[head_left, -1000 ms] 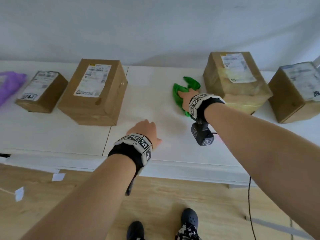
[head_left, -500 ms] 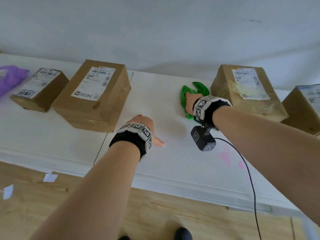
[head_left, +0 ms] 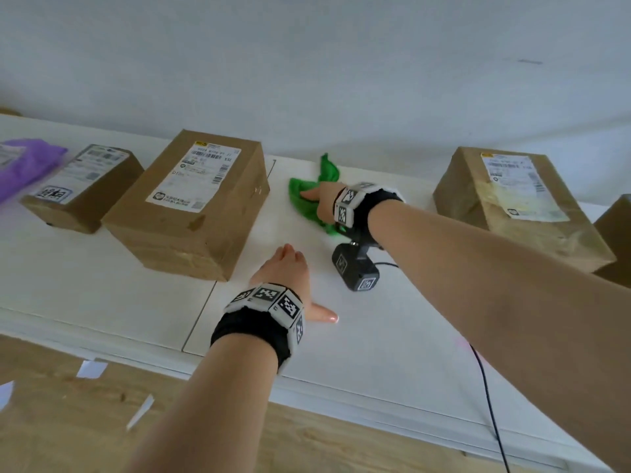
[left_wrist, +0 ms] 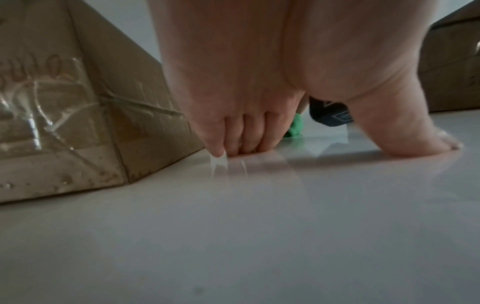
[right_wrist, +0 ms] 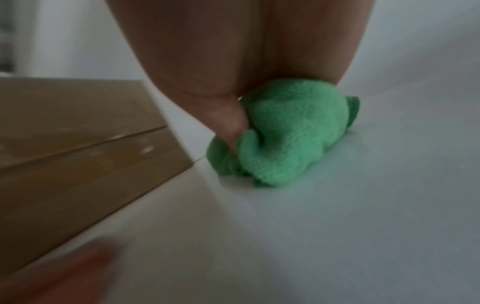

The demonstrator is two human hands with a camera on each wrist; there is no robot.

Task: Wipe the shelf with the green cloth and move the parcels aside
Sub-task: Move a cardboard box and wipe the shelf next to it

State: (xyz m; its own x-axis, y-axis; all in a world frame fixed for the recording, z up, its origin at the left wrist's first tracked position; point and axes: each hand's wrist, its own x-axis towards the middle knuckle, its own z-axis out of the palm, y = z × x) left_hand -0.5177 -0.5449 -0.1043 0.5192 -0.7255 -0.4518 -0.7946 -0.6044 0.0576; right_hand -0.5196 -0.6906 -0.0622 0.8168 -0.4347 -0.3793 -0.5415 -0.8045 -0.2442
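Observation:
A green cloth point(head_left: 307, 196) point(right_wrist: 291, 133) lies bunched on the white shelf point(head_left: 392, 329), just right of the large brown parcel point(head_left: 191, 203) point(right_wrist: 64, 133). My right hand point(head_left: 322, 199) point(right_wrist: 233, 61) presses down on the cloth and holds it, thumb tucked into a fold. My left hand point(head_left: 290, 264) point(left_wrist: 246, 82) rests on the bare shelf nearer the front edge, propped on bent fingertips and a spread thumb, holding nothing. A small parcel point(head_left: 82, 189) sits left of the large one. Another parcel point(head_left: 512, 203) stands to the right, apart from both hands.
A purple bag point(head_left: 24, 165) lies at the shelf's far left. A further box point(head_left: 614, 240) shows at the right border. The black wrist camera point(head_left: 355, 271) hangs under my right wrist, its cable point(head_left: 488, 404) trailing over the front edge. Paper scraps point(head_left: 90, 368) lie on the wooden floor.
My right hand has slid the green cloth leftward, away from the right parcel and towards the large one. The left hand stays on the shelf, thumb now spread out.

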